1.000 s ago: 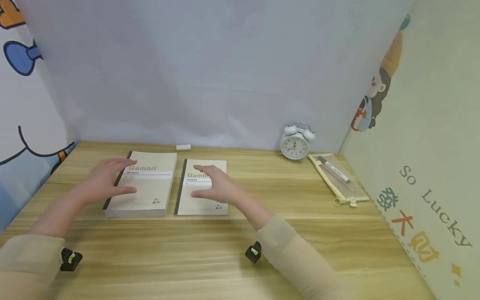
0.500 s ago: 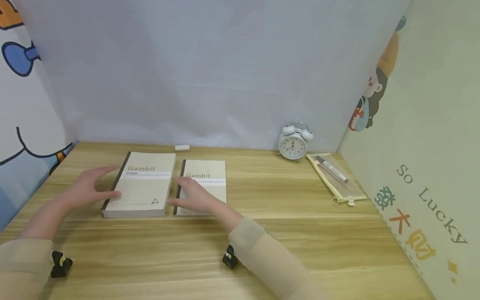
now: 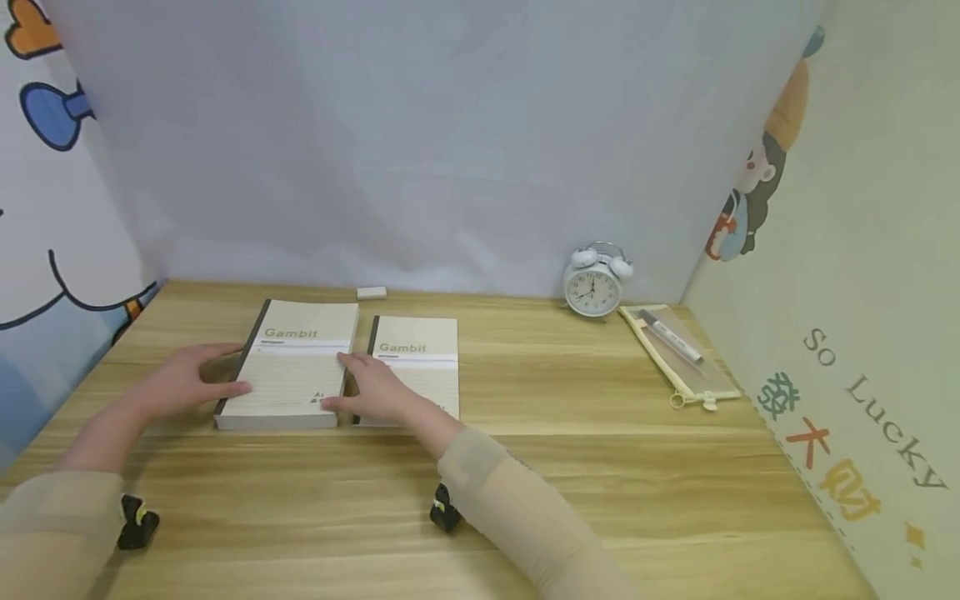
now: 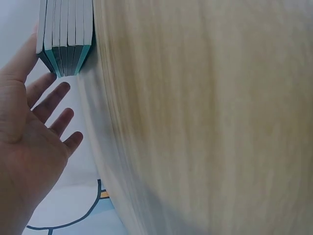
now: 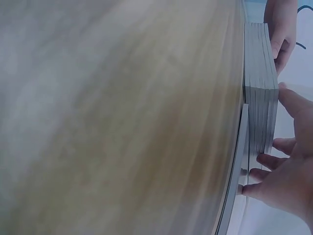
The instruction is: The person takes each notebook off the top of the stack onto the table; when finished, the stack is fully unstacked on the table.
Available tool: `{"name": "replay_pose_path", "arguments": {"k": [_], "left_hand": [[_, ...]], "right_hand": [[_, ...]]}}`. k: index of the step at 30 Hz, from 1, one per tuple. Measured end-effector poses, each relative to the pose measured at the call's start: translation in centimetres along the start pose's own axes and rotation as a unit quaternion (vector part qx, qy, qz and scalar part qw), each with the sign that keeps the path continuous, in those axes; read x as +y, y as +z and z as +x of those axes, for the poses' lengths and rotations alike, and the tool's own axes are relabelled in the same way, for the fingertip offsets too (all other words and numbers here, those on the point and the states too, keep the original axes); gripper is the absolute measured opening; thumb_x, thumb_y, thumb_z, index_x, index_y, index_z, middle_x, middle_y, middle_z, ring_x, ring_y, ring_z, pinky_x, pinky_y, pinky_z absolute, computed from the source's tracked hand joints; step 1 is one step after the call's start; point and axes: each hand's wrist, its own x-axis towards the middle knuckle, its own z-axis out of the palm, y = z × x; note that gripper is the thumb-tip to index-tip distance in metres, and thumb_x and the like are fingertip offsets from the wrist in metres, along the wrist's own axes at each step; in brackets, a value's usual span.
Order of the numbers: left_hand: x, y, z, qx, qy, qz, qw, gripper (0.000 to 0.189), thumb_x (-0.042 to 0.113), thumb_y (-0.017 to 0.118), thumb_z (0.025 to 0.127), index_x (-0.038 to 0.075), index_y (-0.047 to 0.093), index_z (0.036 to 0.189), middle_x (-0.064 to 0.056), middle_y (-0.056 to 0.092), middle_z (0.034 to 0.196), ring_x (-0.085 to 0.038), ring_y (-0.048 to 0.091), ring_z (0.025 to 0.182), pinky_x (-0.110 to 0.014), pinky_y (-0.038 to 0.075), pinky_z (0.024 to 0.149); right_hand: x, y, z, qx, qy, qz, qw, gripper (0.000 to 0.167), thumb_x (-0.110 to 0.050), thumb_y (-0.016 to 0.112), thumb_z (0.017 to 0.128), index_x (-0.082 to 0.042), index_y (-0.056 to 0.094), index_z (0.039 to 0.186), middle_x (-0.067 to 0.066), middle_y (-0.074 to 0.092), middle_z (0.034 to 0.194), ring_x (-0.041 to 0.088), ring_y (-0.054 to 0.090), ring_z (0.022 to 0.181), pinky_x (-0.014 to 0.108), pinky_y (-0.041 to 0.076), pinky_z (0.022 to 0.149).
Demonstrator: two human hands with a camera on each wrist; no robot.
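Observation:
A thick stack of several Gambit notebooks (image 3: pixel 292 367) lies at the left of the table, dark spines on the left. Beside its left edge is my left hand (image 3: pixel 176 383), thumb at the top cover's rim. The left wrist view shows that hand's fingers (image 4: pixel 51 103) spread and loosely extended beside the stacked notebooks (image 4: pixel 68 29). From the other side my right hand (image 3: pixel 375 392) touches the stack, its thumb on the cover's edge. In the right wrist view the right fingers (image 5: pixel 271 161) lie along the stack's side. A single thin notebook (image 3: pixel 423 367) lies partly under the right hand.
A white eraser-like block (image 3: pixel 371 293) lies behind the notebooks. A white alarm clock (image 3: pixel 593 287) stands at the back right, near a zipped mesh pouch (image 3: pixel 708 379) with a marker (image 3: pixel 671 335) on it or inside; I cannot tell which. Fabric walls border the wooden table (image 3: pixel 570 467).
Both hands have come down from above the notebooks to the stack's sides. The right hand moved left, from over the single notebook to the stack; the notebooks stay in place.

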Motion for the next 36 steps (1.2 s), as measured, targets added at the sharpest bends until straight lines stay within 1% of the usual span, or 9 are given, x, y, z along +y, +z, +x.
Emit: {"name": "replay_pose_path", "arguments": {"k": [9, 14, 16, 19, 23, 25, 30, 33, 36], "left_hand": [[0.3, 0.3, 0.3, -0.004, -0.013, -0.010, 0.9999, 0.097, 0.057, 0.065, 0.081, -0.007, 0.028, 0.143, -0.038, 0.026, 0.142, -0.057, 0.022, 0.129, -0.069, 0.022, 0.100], [0.8, 0.2, 0.6, 0.017, 0.000, -0.012, 0.9998, 0.096, 0.053, 0.069, 0.079, -0.007, 0.030, 0.142, -0.037, 0.026, 0.143, -0.056, 0.022, 0.130, -0.069, 0.022, 0.100], [1.0, 0.1, 0.6, 0.026, 0.009, -0.013, 0.9995, 0.093, 0.050, 0.071, 0.079, -0.007, 0.032, 0.142, -0.036, 0.031, 0.141, -0.056, 0.024, 0.129, -0.069, 0.023, 0.100], [1.3, -0.1, 0.7, 0.035, 0.019, -0.019, 0.9990, 0.090, 0.046, 0.072, 0.080, -0.008, 0.034, 0.140, -0.033, 0.044, 0.133, -0.054, 0.030, 0.126, -0.068, 0.026, 0.098], [2.2, -0.4, 0.4, 0.043, 0.032, -0.030, 0.9981, 0.083, 0.043, 0.071, 0.082, -0.009, 0.037, 0.139, -0.027, 0.055, 0.119, -0.052, 0.036, 0.122, -0.067, 0.031, 0.094], [2.7, -0.6, 0.3, 0.045, 0.036, -0.029, 0.9979, 0.081, 0.042, 0.070, 0.083, -0.007, 0.038, 0.139, -0.024, 0.057, 0.117, -0.051, 0.037, 0.121, -0.066, 0.032, 0.094], [4.2, -1.0, 0.4, 0.039, 0.050, -0.012, 0.9979, 0.087, 0.047, 0.070, 0.082, -0.003, 0.034, 0.143, -0.020, 0.058, 0.116, -0.047, 0.042, 0.120, -0.064, 0.034, 0.093], [5.4, -1.2, 0.6, 0.037, 0.068, 0.004, 0.9970, 0.087, 0.047, 0.071, 0.081, -0.002, 0.035, 0.143, -0.019, 0.060, 0.113, -0.040, 0.050, 0.110, -0.056, 0.040, 0.086], [6.6, -1.2, 0.8, 0.038, 0.084, 0.022, 0.9955, 0.083, 0.047, 0.071, 0.080, 0.000, 0.039, 0.141, -0.016, 0.061, 0.111, -0.035, 0.052, 0.106, -0.049, 0.040, 0.080]], "right_hand": [[0.1, -0.1, 0.0, 0.008, 0.003, -0.008, 0.9999, 0.080, -0.052, 0.060, 0.087, -0.012, 0.028, 0.149, 0.009, 0.029, 0.153, 0.023, 0.027, 0.141, 0.031, 0.024, 0.114], [0.1, -0.4, -0.1, 0.020, 0.009, 0.010, 0.9997, 0.081, -0.049, 0.066, 0.084, -0.012, 0.032, 0.148, 0.008, 0.031, 0.152, 0.022, 0.027, 0.141, 0.031, 0.024, 0.114], [0.0, -0.5, -0.2, 0.023, 0.008, 0.011, 0.9997, 0.082, -0.049, 0.068, 0.083, -0.012, 0.033, 0.147, 0.009, 0.032, 0.152, 0.023, 0.028, 0.140, 0.031, 0.025, 0.113], [-0.1, -0.8, -0.4, 0.027, 0.008, 0.014, 0.9995, 0.083, -0.048, 0.070, 0.081, -0.011, 0.035, 0.146, 0.010, 0.032, 0.151, 0.023, 0.028, 0.140, 0.031, 0.025, 0.113], [-0.1, -1.5, -0.9, 0.034, 0.015, 0.021, 0.9991, 0.083, -0.045, 0.073, 0.079, -0.012, 0.036, 0.146, 0.009, 0.032, 0.151, 0.023, 0.029, 0.140, 0.032, 0.026, 0.113], [0.1, -1.8, -1.1, 0.038, 0.015, 0.024, 0.9989, 0.083, -0.045, 0.074, 0.079, -0.012, 0.037, 0.145, 0.009, 0.034, 0.150, 0.022, 0.031, 0.139, 0.031, 0.028, 0.112], [1.1, -2.8, -1.7, 0.049, 0.014, 0.036, 0.9980, 0.084, -0.046, 0.074, 0.078, -0.013, 0.037, 0.145, 0.008, 0.037, 0.148, 0.022, 0.036, 0.136, 0.032, 0.033, 0.110], [1.7, -3.6, -2.3, 0.053, 0.017, 0.043, 0.9975, 0.084, -0.045, 0.075, 0.078, -0.013, 0.037, 0.145, 0.009, 0.037, 0.147, 0.024, 0.036, 0.135, 0.035, 0.034, 0.109], [2.3, -4.5, -3.1, 0.049, 0.016, 0.042, 0.9978, 0.083, -0.044, 0.075, 0.078, -0.013, 0.038, 0.145, 0.009, 0.036, 0.148, 0.025, 0.035, 0.136, 0.038, 0.033, 0.109]]}}
